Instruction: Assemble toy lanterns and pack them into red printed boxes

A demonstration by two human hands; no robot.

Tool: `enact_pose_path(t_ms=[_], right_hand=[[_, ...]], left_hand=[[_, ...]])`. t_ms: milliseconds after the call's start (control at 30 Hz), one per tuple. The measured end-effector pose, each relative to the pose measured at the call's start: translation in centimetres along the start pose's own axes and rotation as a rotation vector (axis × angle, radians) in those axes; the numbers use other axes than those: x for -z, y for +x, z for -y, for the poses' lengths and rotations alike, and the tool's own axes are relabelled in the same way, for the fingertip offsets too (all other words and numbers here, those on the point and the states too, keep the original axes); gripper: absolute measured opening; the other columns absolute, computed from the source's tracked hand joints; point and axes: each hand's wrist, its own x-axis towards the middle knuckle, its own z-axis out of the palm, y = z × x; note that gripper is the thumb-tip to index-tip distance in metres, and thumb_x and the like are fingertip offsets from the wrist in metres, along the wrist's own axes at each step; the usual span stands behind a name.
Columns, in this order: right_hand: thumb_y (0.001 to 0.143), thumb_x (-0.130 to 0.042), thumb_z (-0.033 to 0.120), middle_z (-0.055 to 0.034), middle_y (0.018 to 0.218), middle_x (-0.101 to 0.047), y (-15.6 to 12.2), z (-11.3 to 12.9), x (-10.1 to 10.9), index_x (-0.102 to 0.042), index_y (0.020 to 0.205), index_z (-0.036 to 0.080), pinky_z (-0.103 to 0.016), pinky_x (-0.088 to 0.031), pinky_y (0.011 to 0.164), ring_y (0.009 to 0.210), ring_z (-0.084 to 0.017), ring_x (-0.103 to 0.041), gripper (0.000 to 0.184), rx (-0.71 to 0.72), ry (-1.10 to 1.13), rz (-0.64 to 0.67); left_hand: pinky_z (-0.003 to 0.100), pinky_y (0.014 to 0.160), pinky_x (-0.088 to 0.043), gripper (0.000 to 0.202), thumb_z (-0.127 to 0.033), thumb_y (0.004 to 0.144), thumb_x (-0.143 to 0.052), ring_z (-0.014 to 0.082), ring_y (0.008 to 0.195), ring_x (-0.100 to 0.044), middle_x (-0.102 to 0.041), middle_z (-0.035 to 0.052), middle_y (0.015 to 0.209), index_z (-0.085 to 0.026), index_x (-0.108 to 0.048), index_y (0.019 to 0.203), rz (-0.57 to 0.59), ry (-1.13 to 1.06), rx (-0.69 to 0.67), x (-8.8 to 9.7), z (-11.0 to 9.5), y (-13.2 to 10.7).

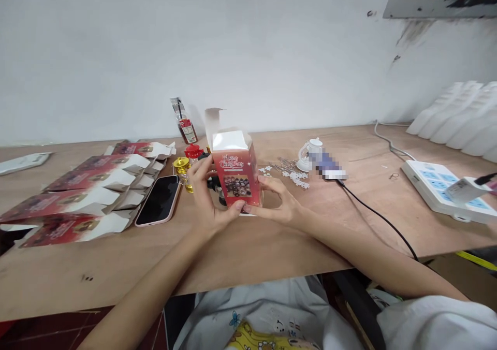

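Note:
A red "Merry Christmas" gift box (237, 171) stands upright between my two hands, its white top flap raised at the back. My left hand (207, 197) wraps the box's left side, thumb on the lower front. On the right side and lower front edge, my right hand (277, 202) grips the same box. Behind my left fingers are a small gold-topped lantern (181, 166) and a red-topped lantern (193, 152); dark items behind the box are mostly hidden. A white lantern (310, 154) stands to the right, near small white pieces (297, 178) and metal bits.
Flattened red boxes (93, 179) lie at left beside a phone (159, 200). A drink bottle (185, 125) stands by the wall. To the right are a blurred-out device with a black cable (373, 215), a power strip (438, 184) and stacked white foam-like pieces (458, 114).

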Motion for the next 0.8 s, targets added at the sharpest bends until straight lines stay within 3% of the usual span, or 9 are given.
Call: enact_pose_path(t_ms=[100, 233, 433, 567, 667, 800], right_hand=[[0.074, -0.072, 0.023, -0.0025, 0.119, -0.057, 0.2, -1.5, 0.0, -0.064, 0.107, 0.037, -0.046, -0.044, 0.105, 0.123, -0.024, -0.048, 0.036, 0.12, -0.064, 0.107], [0.076, -0.069, 0.016, 0.0003, 0.121, -0.056, 0.4, -2.5, 0.4, -0.063, 0.107, 0.043, -0.047, -0.041, 0.107, 0.129, -0.023, -0.041, 0.042, 0.236, -0.088, 0.24], [0.079, -0.065, 0.016, -0.0044, 0.129, -0.046, 0.2, -2.4, 0.6, -0.057, 0.119, 0.04, -0.043, -0.044, 0.104, 0.131, -0.025, -0.038, 0.047, 0.46, -0.176, 0.179], [0.074, -0.071, 0.026, -0.0097, 0.142, -0.025, -0.1, -2.1, 0.2, -0.031, 0.137, 0.037, -0.047, -0.045, 0.101, 0.135, -0.028, -0.033, 0.075, 0.323, -0.083, 0.086], [0.067, -0.077, 0.029, -0.0131, 0.145, -0.018, -0.4, -1.9, -0.5, -0.01, 0.141, 0.038, -0.053, -0.043, 0.1, 0.137, -0.031, -0.026, 0.1, 0.17, -0.027, 0.016], [0.066, -0.077, 0.029, -0.0163, 0.149, -0.01, -0.9, -1.9, -1.6, 0.003, 0.141, 0.036, -0.052, -0.043, 0.099, 0.137, -0.032, -0.026, 0.11, -0.08, 0.099, -0.003]], left_hand=[[0.042, 0.088, -0.047, 0.087, -0.066, 0.072, -0.057, 0.0275, 0.116, -0.046, -0.036, 0.0136, 0.13, -0.028, -0.017, 0.138, 0.068, -0.084, 0.068, 0.0, 0.0, 0.0], [0.044, 0.099, -0.041, 0.086, -0.054, 0.071, -0.066, 0.0278, 0.125, -0.04, -0.032, 0.0138, 0.136, -0.027, -0.018, 0.137, 0.038, -0.041, 0.103, 0.1, -0.2, 0.3], [0.044, 0.101, -0.04, 0.088, -0.044, 0.071, -0.069, 0.0282, 0.124, -0.041, -0.035, 0.015, 0.135, -0.024, -0.017, 0.139, 0.052, -0.019, 0.105, 0.0, -0.3, 0.1], [0.044, 0.096, -0.044, 0.093, -0.039, 0.068, -0.071, 0.0261, 0.111, -0.051, -0.044, 0.0144, 0.126, -0.022, -0.016, 0.142, 0.118, -0.002, 0.083, -0.6, 0.2, -0.7], [0.046, 0.096, -0.043, 0.092, -0.037, 0.068, -0.071, 0.0285, 0.114, -0.049, -0.043, 0.0163, 0.129, -0.02, -0.018, 0.142, 0.139, 0.053, 0.058, -1.1, 0.6, -1.4], [0.049, 0.096, -0.041, 0.094, -0.037, 0.066, -0.07, 0.0322, 0.116, -0.046, -0.042, 0.0169, 0.129, -0.019, -0.017, 0.142, 0.181, 0.124, -0.043, -1.4, 0.8, -2.0]])
